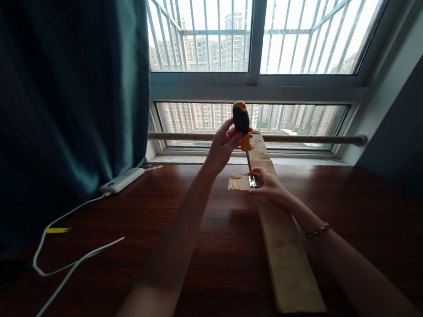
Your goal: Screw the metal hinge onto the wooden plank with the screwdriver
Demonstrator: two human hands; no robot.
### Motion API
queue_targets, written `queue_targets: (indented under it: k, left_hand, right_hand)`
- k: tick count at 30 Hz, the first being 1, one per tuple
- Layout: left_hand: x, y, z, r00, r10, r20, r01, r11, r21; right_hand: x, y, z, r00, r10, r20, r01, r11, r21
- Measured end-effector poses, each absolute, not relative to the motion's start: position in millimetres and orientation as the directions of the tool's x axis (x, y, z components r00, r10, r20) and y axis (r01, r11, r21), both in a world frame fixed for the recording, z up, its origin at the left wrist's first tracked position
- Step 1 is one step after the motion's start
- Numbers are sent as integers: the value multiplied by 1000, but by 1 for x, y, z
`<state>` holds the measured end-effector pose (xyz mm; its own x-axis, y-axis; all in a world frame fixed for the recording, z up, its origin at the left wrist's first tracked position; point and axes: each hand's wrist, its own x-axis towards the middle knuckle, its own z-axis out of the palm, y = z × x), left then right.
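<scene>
My left hand is closed round the black and orange handle of a screwdriver, which stands almost upright. Its metal shaft runs down to a small metal hinge lying on a long wooden plank. My right hand rests on the plank, its fingers pinched at the hinge beside the screwdriver tip. A small piece of wood lies against the plank's left side, under the hinge. A bead bracelet circles my right wrist.
The plank lies on a dark wooden table under a barred window. A white power bank with a white cable sits at the left, next to a dark teal curtain. A rail crosses the window sill.
</scene>
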<state>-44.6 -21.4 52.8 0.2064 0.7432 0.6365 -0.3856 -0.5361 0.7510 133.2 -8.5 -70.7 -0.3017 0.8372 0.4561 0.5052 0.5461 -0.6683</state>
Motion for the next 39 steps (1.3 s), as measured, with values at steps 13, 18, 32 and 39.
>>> queue_targets:
  k: [13,18,32,39]
  left_hand:
    - [-39,10,30,132,700,702,-350,-630,693]
    - [-37,11,25,150,725,672,-318,-608,727]
    - [-36,-2,34,159,748,645,-266,-596,757]
    - [-31,0,29,170,682,711,-167,-691,703]
  right_hand:
    - [135,-4,-75,-314,819,480,469,573,-672]
    - [136,-2,-76,-301,827,474,504,560,-657]
    - [136,-3,-75,-308,827,471,531,560,-635]
    - [134,-7,-72,-324,805,498,649,572,-502]
